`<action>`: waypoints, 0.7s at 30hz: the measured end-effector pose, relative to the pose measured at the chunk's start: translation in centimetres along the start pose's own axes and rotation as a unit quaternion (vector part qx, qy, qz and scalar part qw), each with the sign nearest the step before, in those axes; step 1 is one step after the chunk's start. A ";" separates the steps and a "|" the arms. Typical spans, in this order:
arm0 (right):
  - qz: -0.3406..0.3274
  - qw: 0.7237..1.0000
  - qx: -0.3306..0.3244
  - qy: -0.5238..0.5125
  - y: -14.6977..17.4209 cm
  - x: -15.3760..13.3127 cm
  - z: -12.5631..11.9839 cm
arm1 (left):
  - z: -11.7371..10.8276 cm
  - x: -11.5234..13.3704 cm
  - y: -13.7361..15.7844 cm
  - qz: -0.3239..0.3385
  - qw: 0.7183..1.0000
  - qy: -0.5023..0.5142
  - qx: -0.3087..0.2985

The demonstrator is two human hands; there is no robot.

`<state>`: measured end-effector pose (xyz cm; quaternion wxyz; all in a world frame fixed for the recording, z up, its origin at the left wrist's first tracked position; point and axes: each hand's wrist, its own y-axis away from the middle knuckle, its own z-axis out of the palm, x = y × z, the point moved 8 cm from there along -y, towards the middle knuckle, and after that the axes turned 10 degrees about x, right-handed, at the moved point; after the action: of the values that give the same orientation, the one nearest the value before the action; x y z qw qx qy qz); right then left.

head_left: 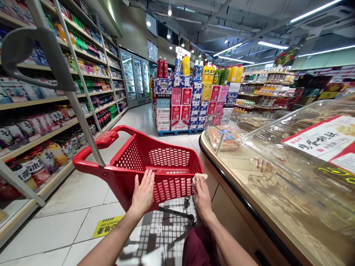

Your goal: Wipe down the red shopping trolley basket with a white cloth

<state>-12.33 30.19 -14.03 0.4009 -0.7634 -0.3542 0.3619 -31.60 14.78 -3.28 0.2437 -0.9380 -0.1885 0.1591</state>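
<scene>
A red plastic shopping cart (124,181) stands side-on before me, its perforated basket holding nothing that I can see. My left hand (143,192) lies against the near side panel, fingers stretched out and flat, with nothing in it. At the basket's right corner my right hand (202,195) presses a crumpled whitish cloth (199,177) to the rim, fingers bent over it. A grey metal pole (88,123) with a dark grey plastic hook-shaped part (36,58) rises across the cart's handle end.
Drink shelves (65,69) line the left side. A glass-topped wooden counter (237,182) with packaged pastries (224,137) stands close on the right. Stacked drink cartons (193,106) rise beyond the cart. A yellow wet-floor sticker (107,226) marks the tiles.
</scene>
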 end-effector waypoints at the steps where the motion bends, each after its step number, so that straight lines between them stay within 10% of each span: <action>1: 0.017 1.000 0.007 0.001 -0.4 0.4 0.0 | -0.1 -0.2 0.1 -0.009 1.000 -0.002 0.003; 8: 0.009 1.000 0.008 -0.014 1.6 0.1 -0.1 | -0.4 -1.1 0.2 0.003 1.000 0.001 0.015; 21: -0.104 0.990 -0.042 -0.081 -0.4 -10.5 1.8 | -1.0 -4.2 1.0 -0.014 1.000 -0.009 0.015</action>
<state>-19.05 22.27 -11.56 0.3735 -0.7068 -0.4780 0.3640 -34.65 11.81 -2.09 0.2581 -0.9299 -0.2017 0.1670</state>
